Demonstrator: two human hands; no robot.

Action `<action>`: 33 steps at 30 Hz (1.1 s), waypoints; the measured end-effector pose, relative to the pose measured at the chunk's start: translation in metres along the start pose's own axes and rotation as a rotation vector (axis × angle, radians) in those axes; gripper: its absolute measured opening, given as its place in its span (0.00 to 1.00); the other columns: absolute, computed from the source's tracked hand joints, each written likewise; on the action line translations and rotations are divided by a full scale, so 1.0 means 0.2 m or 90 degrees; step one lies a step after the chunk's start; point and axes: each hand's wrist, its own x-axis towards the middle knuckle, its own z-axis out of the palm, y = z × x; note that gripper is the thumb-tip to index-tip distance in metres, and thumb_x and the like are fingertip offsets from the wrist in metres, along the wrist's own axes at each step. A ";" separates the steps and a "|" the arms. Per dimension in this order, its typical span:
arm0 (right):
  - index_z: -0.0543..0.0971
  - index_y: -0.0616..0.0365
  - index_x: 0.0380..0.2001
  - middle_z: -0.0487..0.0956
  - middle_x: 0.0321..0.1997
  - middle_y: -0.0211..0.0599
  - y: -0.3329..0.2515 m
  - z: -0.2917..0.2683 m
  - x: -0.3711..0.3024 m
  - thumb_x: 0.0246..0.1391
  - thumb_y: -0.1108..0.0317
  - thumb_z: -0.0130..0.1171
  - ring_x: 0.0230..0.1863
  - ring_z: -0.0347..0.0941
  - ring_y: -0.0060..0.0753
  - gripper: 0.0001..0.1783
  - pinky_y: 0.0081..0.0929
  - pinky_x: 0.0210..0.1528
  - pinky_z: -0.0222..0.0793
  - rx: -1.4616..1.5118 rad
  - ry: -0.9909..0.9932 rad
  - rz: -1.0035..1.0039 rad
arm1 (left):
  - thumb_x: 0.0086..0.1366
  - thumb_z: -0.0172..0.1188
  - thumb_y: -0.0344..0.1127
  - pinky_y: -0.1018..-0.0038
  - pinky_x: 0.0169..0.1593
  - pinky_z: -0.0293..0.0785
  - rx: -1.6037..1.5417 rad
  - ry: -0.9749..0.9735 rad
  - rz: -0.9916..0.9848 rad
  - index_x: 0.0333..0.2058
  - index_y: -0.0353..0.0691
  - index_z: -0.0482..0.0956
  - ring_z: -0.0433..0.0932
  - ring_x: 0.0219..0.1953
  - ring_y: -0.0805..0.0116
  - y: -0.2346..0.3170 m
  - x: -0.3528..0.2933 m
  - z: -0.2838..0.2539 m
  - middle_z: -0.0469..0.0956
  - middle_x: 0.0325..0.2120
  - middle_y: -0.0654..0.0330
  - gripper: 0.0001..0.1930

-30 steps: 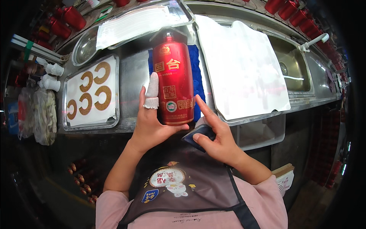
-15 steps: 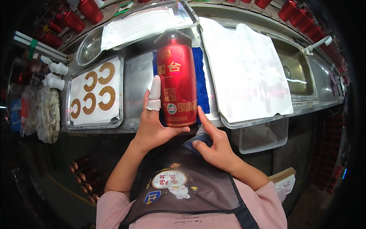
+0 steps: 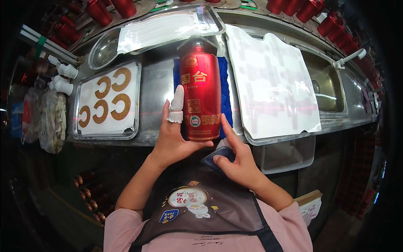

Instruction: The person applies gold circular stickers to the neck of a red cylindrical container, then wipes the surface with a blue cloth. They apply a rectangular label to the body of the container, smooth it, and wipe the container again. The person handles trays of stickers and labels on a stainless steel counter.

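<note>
Cradling the red bottle (image 3: 205, 96) from its left side, my left hand (image 3: 173, 145) is partly curled, thumb at the base and one finger in a white knitted sleeve (image 3: 177, 103); my right hand (image 3: 238, 157) pinches a dark blue pad (image 3: 213, 161) below, its forefinger reaching the bottle's lower right edge. The bottle lies over a blue cloth (image 3: 226, 88), neck away from me. Close on the left is a tray (image 3: 137, 103) of gold C-shaped pieces (image 3: 100, 111); a big white sheet (image 3: 273, 84) hems in the right. Past the neck, a stack of white strips (image 3: 157, 33) and a round metal bowl (image 3: 103, 50) take up the far side. Gold characters run across the bottle, with a small green-and-white round emblem (image 3: 195, 121) low down; my apron (image 3: 226, 214) carries a cartoon and lettering. Under it all runs a steel counter (image 3: 155, 92), with a sink (image 3: 336, 90) at right and more red bottles (image 3: 98, 12) beyond, in a dim room.
</note>
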 end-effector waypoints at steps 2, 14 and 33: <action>0.61 0.57 0.72 0.76 0.44 0.33 -0.03 -0.02 0.00 0.51 0.80 0.57 0.41 0.71 0.17 0.43 0.18 0.50 0.68 0.087 0.083 0.032 | 0.42 0.83 0.47 0.51 0.70 0.47 0.011 0.015 0.010 0.74 0.36 0.40 0.69 0.65 0.50 0.00 -0.01 0.00 0.64 0.66 0.45 0.69; 0.75 0.62 0.47 0.77 0.40 0.32 0.04 -0.01 0.27 0.61 0.74 0.59 0.41 0.72 0.19 0.12 0.20 0.45 0.70 0.001 0.293 -0.141 | 0.49 0.79 0.44 0.53 0.75 0.34 0.121 0.018 0.051 0.74 0.36 0.40 0.72 0.65 0.54 -0.03 0.00 0.00 0.75 0.60 0.50 0.64; 0.76 0.64 0.47 0.78 0.37 0.40 -0.02 -0.07 0.22 0.57 0.76 0.64 0.37 0.77 0.29 0.16 0.23 0.42 0.73 -0.179 0.241 -0.399 | 0.51 0.77 0.51 0.43 0.73 0.34 0.150 0.046 0.037 0.72 0.34 0.50 0.57 0.73 0.49 -0.06 -0.02 -0.01 0.60 0.70 0.45 0.58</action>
